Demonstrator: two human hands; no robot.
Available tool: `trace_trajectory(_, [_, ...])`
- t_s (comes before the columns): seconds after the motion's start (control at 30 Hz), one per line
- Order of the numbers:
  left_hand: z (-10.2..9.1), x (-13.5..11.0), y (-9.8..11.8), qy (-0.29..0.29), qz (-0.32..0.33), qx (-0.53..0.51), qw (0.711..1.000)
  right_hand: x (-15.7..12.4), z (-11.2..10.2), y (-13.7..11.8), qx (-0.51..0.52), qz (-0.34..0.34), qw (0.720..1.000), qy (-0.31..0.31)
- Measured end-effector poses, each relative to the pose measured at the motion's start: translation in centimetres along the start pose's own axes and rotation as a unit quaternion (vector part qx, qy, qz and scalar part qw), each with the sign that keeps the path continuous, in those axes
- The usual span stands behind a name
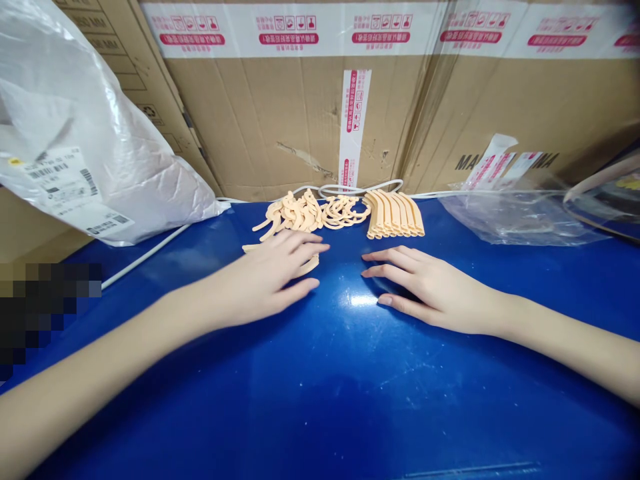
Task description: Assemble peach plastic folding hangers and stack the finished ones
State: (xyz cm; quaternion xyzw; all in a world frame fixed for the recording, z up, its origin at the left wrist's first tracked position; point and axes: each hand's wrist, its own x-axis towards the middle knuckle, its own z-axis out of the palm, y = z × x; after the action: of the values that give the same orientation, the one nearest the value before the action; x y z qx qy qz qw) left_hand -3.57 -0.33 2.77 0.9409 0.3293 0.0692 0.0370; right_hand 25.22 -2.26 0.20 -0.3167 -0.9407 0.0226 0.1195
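Note:
My left hand [277, 273] is held palm down with its fingers stretched out. Under and beside its fingers lies a beige curved piece [307, 267], mostly hidden by the hand; whether they touch I cannot tell. Just beyond that hand is a loose pile of beige curved pieces [303, 212], with thin ring-like beige pieces [344, 212] to its right. Farther right, a neat stack of beige curved strips [395, 215] stands in layered rows. My right hand [425, 283], fingers apart and holding nothing, rests over the blue tabletop [345, 387] in front of that stack.
Large cardboard boxes [270, 113] form a wall behind the table. A white plastic bag [100, 127] with labels leans in from the left. Crumpled clear plastic [510, 217] lies at the back right. A white cable [145, 257] runs along the left and back.

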Motion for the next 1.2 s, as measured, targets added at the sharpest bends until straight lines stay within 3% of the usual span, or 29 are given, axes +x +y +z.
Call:
trace_trajectory(0.13, [2.0,0.2,2.3,0.009,0.029,-0.030,0.999,0.0,0.0,0.0,-0.004,0.001,1.000,-0.002])
trace_trajectory(0.23, [2.8,0.2,2.9,-0.005,0.040,-0.059,0.997,0.0,0.1,0.1,-0.010,0.000,1.000,-0.008])
trace_trajectory(0.77, [2.8,0.1,2.9,0.011,0.046,-0.062,0.997,0.0,-0.1,-0.2,-0.002,0.006,1.000,-0.008])
trace_trajectory(0.9, [3.0,0.1,2.7,0.028,0.053,-0.038,0.998,0.3,-0.5,0.3,0.076,0.024,0.996,0.029])
trace_trajectory(0.97, [3.0,0.1,2.7,0.033,0.056,-0.035,0.997,0.4,-1.1,1.6,0.150,0.073,0.980,0.111])
trace_trajectory(1.03, [3.0,0.1,2.7,0.036,0.060,-0.038,0.997,0.6,-2.0,3.7,0.159,0.184,0.949,0.199])
trace_trajectory(1.07, [3.0,0.1,2.7,0.037,0.061,-0.041,0.997,0.7,-2.5,5.0,0.137,0.255,0.933,0.215])
trace_trajectory(1.2, [3.0,0.1,2.7,0.040,0.053,-0.048,0.997,1.1,-3.9,10.3,0.095,0.357,0.908,0.196])
